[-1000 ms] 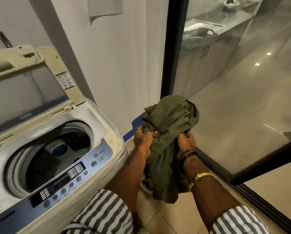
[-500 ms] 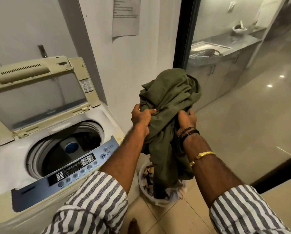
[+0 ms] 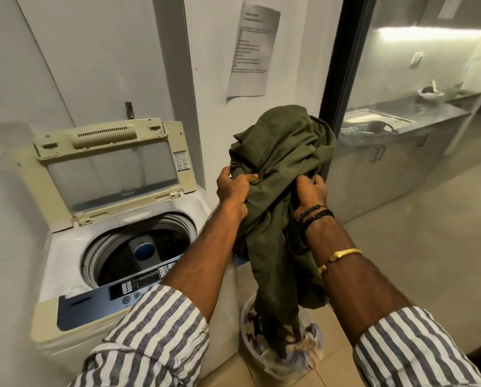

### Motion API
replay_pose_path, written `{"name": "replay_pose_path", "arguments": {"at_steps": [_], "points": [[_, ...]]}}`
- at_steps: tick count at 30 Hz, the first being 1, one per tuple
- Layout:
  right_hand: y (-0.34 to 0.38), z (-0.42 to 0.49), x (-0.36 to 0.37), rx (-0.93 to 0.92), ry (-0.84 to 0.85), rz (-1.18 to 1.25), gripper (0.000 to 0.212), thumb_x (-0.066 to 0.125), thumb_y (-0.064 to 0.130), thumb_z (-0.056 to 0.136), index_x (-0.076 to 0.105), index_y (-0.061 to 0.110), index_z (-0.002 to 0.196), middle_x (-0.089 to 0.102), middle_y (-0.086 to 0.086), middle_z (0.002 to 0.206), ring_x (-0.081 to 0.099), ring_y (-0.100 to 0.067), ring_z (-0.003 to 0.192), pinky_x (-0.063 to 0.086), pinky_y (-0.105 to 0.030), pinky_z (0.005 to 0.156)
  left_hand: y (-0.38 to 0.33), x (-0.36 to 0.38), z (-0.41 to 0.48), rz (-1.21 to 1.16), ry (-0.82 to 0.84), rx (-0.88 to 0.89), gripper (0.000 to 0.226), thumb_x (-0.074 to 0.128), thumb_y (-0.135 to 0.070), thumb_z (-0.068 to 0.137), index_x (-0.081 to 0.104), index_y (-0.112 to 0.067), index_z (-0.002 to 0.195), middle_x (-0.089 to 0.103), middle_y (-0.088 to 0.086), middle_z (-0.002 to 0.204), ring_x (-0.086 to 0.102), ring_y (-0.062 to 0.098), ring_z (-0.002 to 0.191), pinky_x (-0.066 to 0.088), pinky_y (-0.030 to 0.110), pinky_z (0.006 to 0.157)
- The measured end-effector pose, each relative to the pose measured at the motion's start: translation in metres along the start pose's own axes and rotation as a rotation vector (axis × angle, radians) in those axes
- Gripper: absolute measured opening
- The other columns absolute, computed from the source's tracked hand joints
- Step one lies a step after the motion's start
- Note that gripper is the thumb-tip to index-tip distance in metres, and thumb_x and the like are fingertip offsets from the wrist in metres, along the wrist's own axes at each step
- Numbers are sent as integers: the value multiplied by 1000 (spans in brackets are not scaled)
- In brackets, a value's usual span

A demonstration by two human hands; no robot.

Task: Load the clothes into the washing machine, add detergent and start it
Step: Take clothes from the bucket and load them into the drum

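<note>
Both my hands hold up a bunched olive-green garment (image 3: 278, 169) in front of me, to the right of the washing machine. My left hand (image 3: 235, 187) grips its left side and my right hand (image 3: 312, 191) grips its right side. The garment's tail hangs down to a white laundry basket (image 3: 246, 335) on the floor, which holds more mixed clothes. The top-loading washing machine (image 3: 66, 247) stands at the left with its lid (image 3: 108, 166) raised. Its drum (image 3: 138, 247) is open, with something dark inside. My left forearm partly covers the blue control panel (image 3: 99, 300).
A white wall with a taped paper notice (image 3: 251, 51) is behind the garment. A black door frame (image 3: 338, 79) and glass partition stand at the right, with a counter and cabinets (image 3: 387, 152) beyond. The tiled floor (image 3: 331, 370) lies around the basket.
Both hands have lifted the green garment higher out of the basket, and my view has tilted upward. The grip on the cloth has not changed.
</note>
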State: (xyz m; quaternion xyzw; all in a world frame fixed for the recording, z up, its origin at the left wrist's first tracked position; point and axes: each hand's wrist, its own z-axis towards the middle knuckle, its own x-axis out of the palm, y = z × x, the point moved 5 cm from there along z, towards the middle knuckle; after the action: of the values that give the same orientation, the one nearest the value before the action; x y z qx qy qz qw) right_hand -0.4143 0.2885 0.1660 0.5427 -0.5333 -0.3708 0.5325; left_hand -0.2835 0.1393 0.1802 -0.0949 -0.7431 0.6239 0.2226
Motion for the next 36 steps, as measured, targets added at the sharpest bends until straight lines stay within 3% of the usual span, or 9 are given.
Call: {"name": "replay_pose_path", "arguments": {"at_steps": [5,10,15,22,26,31,36], "points": [[34,-26,41,-89,53,-27,41,61,43,53,68,29,91,68,3,87,65,-27,86,58,-46,89,-37,-27,10,-47,-54,55,60,82,-18,58,64,-26,115,68,2,109,67,27,94,60,42,84],[48,-38,98,-124,122,4,48,64,48,49,69,35,95,73,7,87,68,-25,86,59,-45,87,-74,-66,29,-110,-92,106,62,82,-15,58,64,-25,117,67,3,111,66,28,96,60,43,84],[59,-67,165,-119,236,61,41,63,35,58,70,27,97,74,2,89,69,-25,85,59,-45,87,-117,-119,54,-154,-187,171,74,83,-15,48,65,-26,119,70,4,110,69,27,94,61,44,81],[35,-113,261,-61,358,105,38,65,29,63,69,23,100,74,-1,94,70,-27,88,59,-45,88,-161,-212,78,-113,-297,308,64,81,-10,54,66,-23,115,68,6,112,66,27,96,60,41,85],[6,-137,305,-22,419,101,39,64,25,68,70,21,107,73,-2,97,70,-26,91,59,-43,87,-157,-266,92,-82,-349,289,68,81,-13,53,65,-24,118,67,2,115,66,25,99,60,42,86],[-43,-159,339,43,492,86,26,66,25,77,66,29,102,72,1,102,68,-24,94,57,-40,91,-123,-327,108,-52,-408,204,78,85,-24,40,65,-30,116,70,-2,113,68,24,98,60,43,85],[-104,-158,356,106,566,12,45,72,34,75,65,30,119,72,3,109,68,-23,98,56,-43,94,-79,-362,111,4,-411,185,48,84,-13,55,68,-30,97,72,-1,102,69,24,90,61,42,81]]}}
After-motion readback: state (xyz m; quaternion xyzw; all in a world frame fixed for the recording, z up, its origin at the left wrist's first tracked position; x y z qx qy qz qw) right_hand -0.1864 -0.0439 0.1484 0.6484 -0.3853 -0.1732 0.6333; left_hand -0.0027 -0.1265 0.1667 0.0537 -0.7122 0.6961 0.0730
